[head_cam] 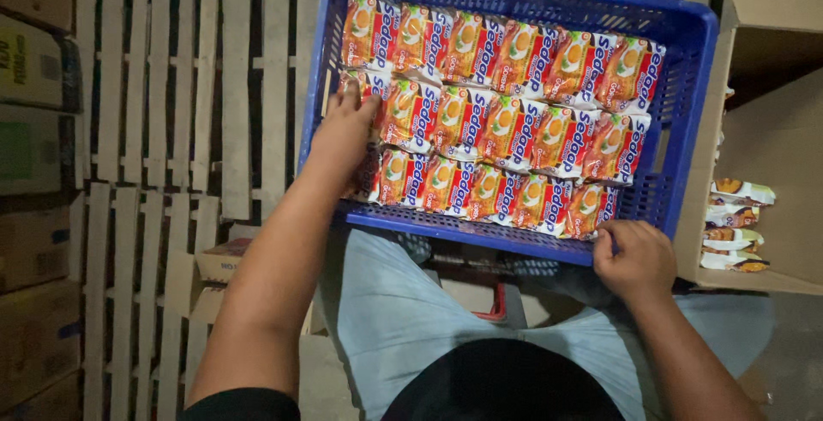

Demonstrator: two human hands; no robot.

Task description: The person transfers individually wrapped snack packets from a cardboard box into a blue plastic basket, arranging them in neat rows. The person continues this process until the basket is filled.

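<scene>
Pressing packets [480, 121] flat, left hand [343, 134] lay open; right hand [634, 258] clenched crate [686, 95] rim; three rows filled, corner gap left.

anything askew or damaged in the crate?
Nothing stands out. The orange packets lie in three neat overlapping rows in the blue crate. The left hand rests on the left-end packets; the right hand grips the near rim.

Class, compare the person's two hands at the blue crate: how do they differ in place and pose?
The left hand lies flat inside the blue crate, fingers spread on the orange packets; the right hand is curled at the crate's near rim. The left reaches farther forward than the right. Both are bare.
</scene>
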